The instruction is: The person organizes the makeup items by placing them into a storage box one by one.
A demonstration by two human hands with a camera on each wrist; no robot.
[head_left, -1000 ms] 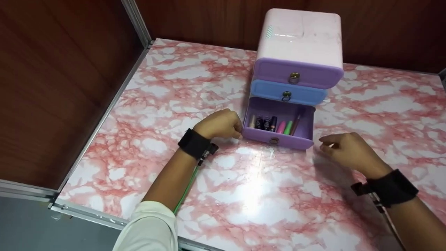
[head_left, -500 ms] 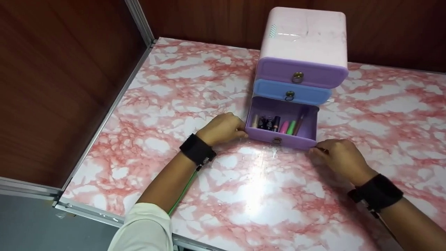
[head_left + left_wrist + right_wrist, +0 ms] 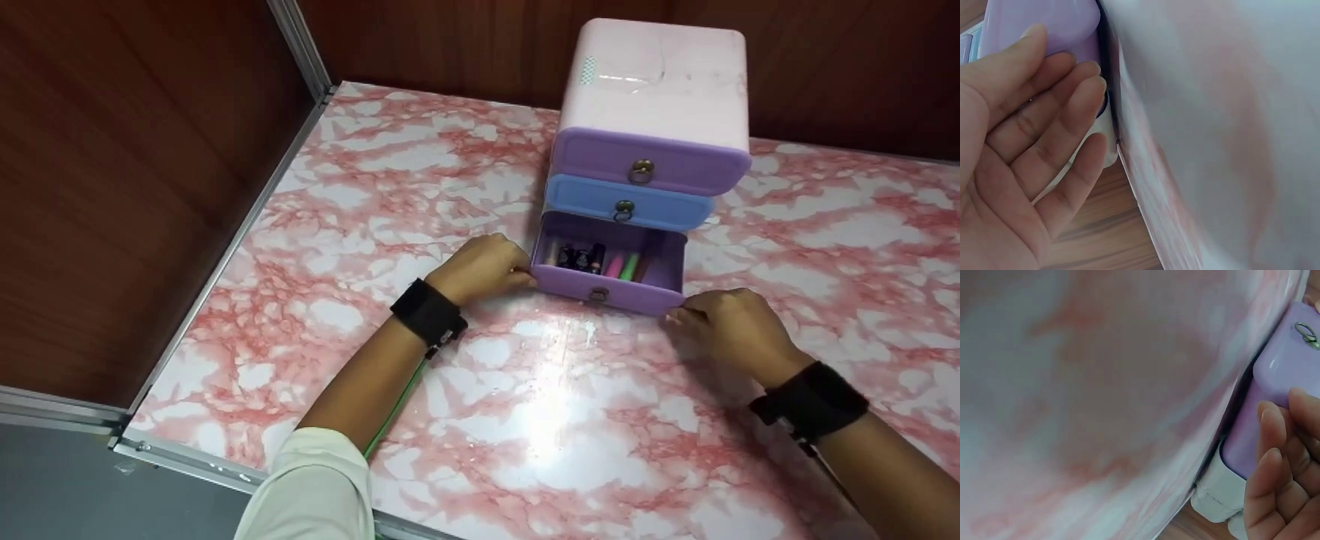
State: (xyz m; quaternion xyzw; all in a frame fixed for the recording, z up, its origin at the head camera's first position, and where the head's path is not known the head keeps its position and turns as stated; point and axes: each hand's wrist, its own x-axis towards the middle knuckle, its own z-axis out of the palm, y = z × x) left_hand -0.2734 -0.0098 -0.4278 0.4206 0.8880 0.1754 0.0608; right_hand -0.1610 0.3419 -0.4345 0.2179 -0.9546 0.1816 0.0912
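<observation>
A small cabinet (image 3: 660, 82) with a pinkish-white shell stands at the back of the table. Its bottom purple drawer (image 3: 630, 296) is pulled out. Inside lie a pink pen-like item (image 3: 614, 267), a green one (image 3: 628, 267) and several dark little bottles or tubes (image 3: 582, 259). My left hand (image 3: 484, 268) pinches the left end of the drawer front, thumb before it and fingers along the side. At the right corner, my right hand (image 3: 739, 330) grips the same front (image 3: 1289, 363) between thumb and bent fingers.
Above the drawer are a blue drawer (image 3: 667, 210) and a purple one (image 3: 600, 157), each with a ring pull. The marbled red-and-white table (image 3: 360, 225) is bounded by dark wooden panels (image 3: 150, 187) on the left and behind.
My right hand has come in from the right and taken hold of the drawer's corner. My left hand has closed on the left end. The drawer has slid slightly inward.
</observation>
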